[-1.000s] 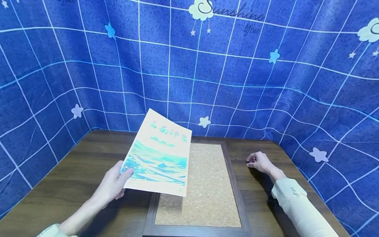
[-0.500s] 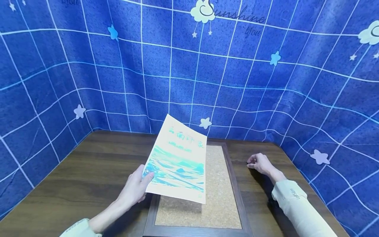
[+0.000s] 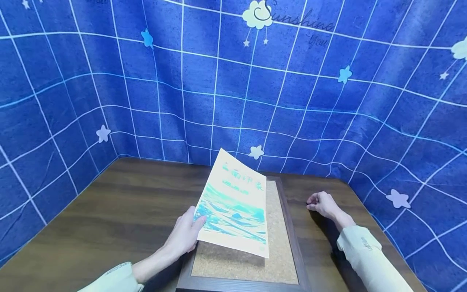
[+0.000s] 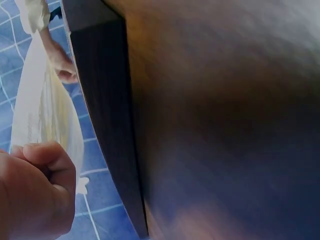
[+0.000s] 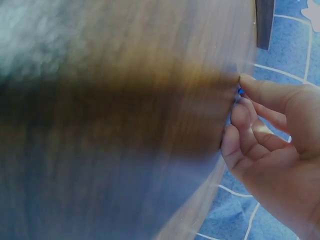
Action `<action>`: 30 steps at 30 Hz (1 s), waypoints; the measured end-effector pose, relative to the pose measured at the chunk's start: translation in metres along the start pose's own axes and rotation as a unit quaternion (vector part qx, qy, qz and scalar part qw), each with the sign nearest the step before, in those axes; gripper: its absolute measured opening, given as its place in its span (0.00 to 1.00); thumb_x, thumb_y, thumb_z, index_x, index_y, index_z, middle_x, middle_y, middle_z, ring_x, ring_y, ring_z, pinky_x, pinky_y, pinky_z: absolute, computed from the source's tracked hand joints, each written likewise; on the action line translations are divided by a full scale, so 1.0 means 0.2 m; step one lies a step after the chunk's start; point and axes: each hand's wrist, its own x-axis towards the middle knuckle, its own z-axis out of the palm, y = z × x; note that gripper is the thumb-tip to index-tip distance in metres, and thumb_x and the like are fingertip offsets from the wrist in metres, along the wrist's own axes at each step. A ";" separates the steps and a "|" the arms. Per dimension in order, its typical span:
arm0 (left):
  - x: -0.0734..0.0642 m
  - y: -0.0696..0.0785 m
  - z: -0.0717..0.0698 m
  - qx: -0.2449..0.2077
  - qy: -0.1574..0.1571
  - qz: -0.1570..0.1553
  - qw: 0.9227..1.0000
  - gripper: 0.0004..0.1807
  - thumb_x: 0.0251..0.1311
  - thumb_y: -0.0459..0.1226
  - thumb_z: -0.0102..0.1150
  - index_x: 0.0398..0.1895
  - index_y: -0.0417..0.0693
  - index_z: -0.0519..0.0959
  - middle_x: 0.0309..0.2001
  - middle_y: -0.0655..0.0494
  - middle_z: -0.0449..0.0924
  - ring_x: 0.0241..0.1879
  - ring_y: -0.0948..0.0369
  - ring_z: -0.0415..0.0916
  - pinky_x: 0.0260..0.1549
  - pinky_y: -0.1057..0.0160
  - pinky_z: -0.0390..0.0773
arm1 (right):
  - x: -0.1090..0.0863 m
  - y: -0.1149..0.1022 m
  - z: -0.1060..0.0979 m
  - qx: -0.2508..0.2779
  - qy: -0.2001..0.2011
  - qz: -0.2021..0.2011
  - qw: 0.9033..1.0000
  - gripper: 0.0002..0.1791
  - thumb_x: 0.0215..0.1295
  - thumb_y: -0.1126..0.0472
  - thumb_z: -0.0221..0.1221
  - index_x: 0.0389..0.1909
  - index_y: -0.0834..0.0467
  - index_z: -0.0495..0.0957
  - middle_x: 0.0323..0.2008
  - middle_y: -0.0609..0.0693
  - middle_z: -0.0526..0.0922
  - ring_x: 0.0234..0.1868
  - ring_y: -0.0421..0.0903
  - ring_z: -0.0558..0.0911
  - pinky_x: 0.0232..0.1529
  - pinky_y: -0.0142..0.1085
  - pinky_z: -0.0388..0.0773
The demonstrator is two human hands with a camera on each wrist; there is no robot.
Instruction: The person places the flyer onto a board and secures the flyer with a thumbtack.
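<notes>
At the left, the table (image 3: pixel 109 202) shows dark wood grain, with a blue grid-patterned curtain (image 3: pixel 168 73) hanging behind it and along both sides. Your left sleeve (image 3: pixel 114 279) is pale. Your left hand (image 3: pixel 184 233) grips the lower left edge of a printed sheet (image 3: pixel 233 207), thumb on the printed face and the other fingers behind it. The sheet is tilted, top edge away from you, and bends slightly; it carries green characters above a blue-green landscape. It is held over a cork board (image 3: pixel 279 263), hiding much of the left and upper part and casting a shadow on the cork by its bottom edge. The board lies on the table inside a dark brown frame (image 3: pixel 290 231). To the right of the frame, and apart from it, your right hand (image 3: pixel 324 204) is low at the table surface, fingers bent and their tips near the thumb. The right wrist view shows a small blue spot (image 5: pixel 241 91) at the thumb and forefinger; it is too small to identify, and whether you have hold of anything there cannot be told. Your right sleeve (image 3: pixel 368 251) is pale, with dark lettering near the cuff
</notes>
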 end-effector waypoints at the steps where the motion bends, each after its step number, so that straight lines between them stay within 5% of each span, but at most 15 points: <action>1: 0.00 0.00 0.01 -0.003 -0.007 0.002 1.000 0.24 0.74 0.38 0.42 0.65 0.32 0.59 0.08 0.61 0.56 0.04 0.67 0.51 0.04 0.71 0.55 | 0.00 0.01 0.00 0.001 0.000 0.003 1.000 0.05 0.49 0.66 0.69 0.28 0.63 0.83 0.23 0.50 0.83 0.27 0.39 0.75 0.31 0.31 0.69; 11: 0.00 0.02 0.08 0.015 -0.025 0.014 0.999 0.10 0.72 0.35 0.39 0.43 0.34 0.67 0.09 0.60 0.62 0.04 0.68 0.58 0.03 0.69 0.62 | -0.01 0.02 0.01 0.008 0.001 0.007 1.000 0.05 0.49 0.68 0.68 0.28 0.64 0.83 0.23 0.50 0.84 0.27 0.39 0.74 0.30 0.30 0.68; 17: -0.02 0.02 0.10 -0.017 -0.079 0.008 0.997 0.15 0.72 0.34 0.35 0.50 0.28 0.64 0.10 0.57 0.68 0.05 0.69 0.64 0.05 0.64 0.72 | -0.01 0.01 0.00 0.010 0.002 0.008 1.000 0.06 0.50 0.67 0.68 0.28 0.64 0.83 0.23 0.50 0.84 0.27 0.39 0.75 0.30 0.29 0.69; 25: -0.03 0.03 0.12 -0.088 -0.147 -0.014 0.985 0.15 0.72 0.35 0.33 0.52 0.29 0.62 0.16 0.54 0.71 0.08 0.67 0.70 0.08 0.67 0.75 | 0.00 0.01 0.00 0.001 0.003 0.000 1.000 0.05 0.50 0.67 0.68 0.28 0.63 0.83 0.23 0.50 0.84 0.27 0.38 0.74 0.30 0.29 0.68; 30: -0.04 0.04 0.13 -0.088 -0.170 -0.024 0.981 0.14 0.71 0.35 0.35 0.51 0.31 0.61 0.16 0.55 0.71 0.08 0.67 0.69 0.08 0.68 0.74 | 0.00 0.01 0.00 0.008 0.004 0.002 1.000 0.05 0.49 0.68 0.68 0.28 0.63 0.84 0.23 0.50 0.84 0.27 0.38 0.74 0.30 0.29 0.68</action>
